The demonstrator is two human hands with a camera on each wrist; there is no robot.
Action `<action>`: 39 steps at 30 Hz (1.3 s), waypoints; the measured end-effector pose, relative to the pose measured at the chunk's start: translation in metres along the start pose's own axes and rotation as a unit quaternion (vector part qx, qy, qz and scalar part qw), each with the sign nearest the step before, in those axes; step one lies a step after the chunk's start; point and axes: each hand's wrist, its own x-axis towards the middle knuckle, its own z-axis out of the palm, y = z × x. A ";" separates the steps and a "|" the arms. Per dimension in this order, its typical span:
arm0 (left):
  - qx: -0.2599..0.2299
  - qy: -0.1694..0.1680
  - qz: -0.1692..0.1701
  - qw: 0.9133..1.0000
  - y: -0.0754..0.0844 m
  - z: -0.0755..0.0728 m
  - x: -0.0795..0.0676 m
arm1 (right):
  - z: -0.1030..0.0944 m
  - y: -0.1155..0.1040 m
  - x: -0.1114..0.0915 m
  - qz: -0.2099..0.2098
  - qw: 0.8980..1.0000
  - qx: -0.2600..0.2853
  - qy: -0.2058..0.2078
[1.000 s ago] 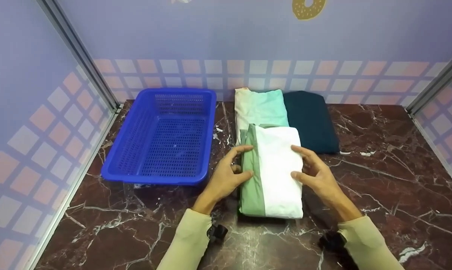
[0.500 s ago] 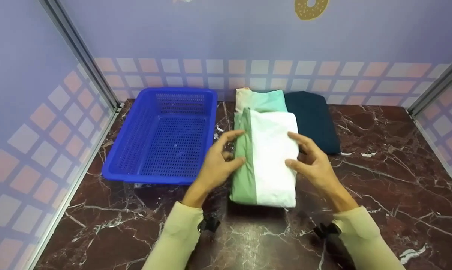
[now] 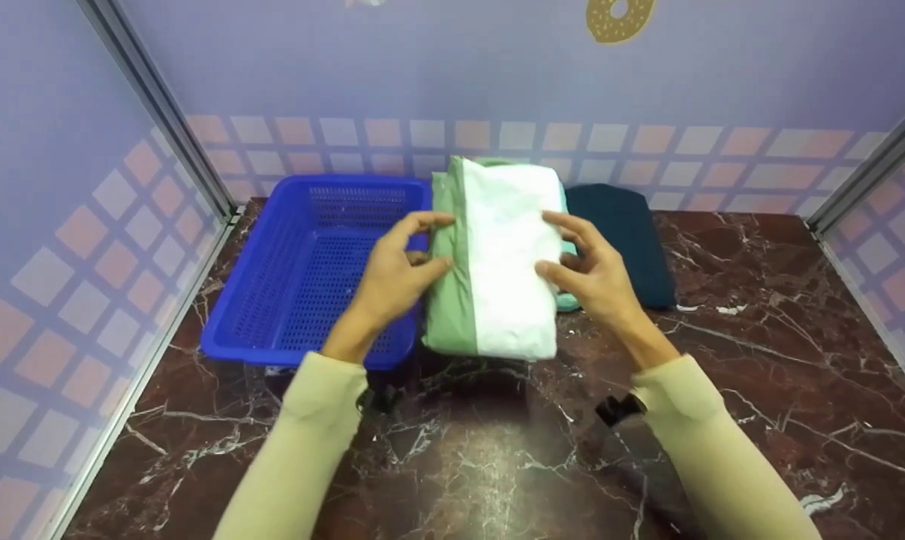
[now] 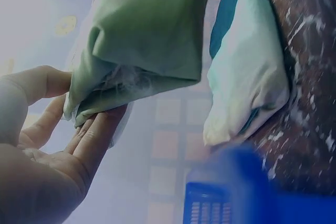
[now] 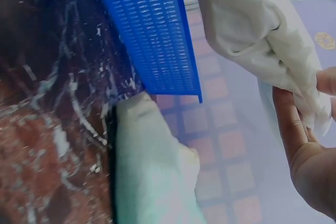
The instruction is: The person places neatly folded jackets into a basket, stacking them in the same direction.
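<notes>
Both hands carry a folded green and white garment (image 3: 509, 262), raised above the table. On its green edge the left hand (image 3: 396, 270) grips with the thumb on top and fingers beneath; the left wrist view shows the fingers under the green folds (image 4: 147, 30). The right hand (image 3: 595, 266) pinches the white edge, and in the right wrist view its fingers hold the white folds (image 5: 252, 24). Below the carried garment lies a folded pale and turquoise garment (image 5: 152, 166), mostly hidden in the head view. A folded dark navy garment (image 3: 621, 247) lies to its right.
A blue perforated plastic basket (image 3: 235, 300) stands on the left, close to the left hand. The table (image 3: 760, 360) has a dark red marbled top. Behind it rises a lilac wall (image 3: 452, 67) with a tile pattern, and side panels bound both ends.
Both hands have lifted the green and white garment and moved it away from the person and a little left, so that it now covers most of the pale turquoise one in the head view.
</notes>
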 end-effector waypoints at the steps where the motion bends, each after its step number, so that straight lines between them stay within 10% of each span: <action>1: 0.006 0.002 -0.002 1.000 0.002 -0.003 0.002 | 0.002 -0.002 0.004 0.002 1.000 -0.001 0.000; 20: 0.093 0.010 -0.098 0.991 0.014 -0.085 0.026 | 0.083 -0.006 0.062 0.055 0.998 0.035 0.010; 39: 0.122 0.016 -0.156 0.980 -0.014 -0.157 0.023 | 0.150 -0.001 0.091 0.140 0.990 -0.001 -0.027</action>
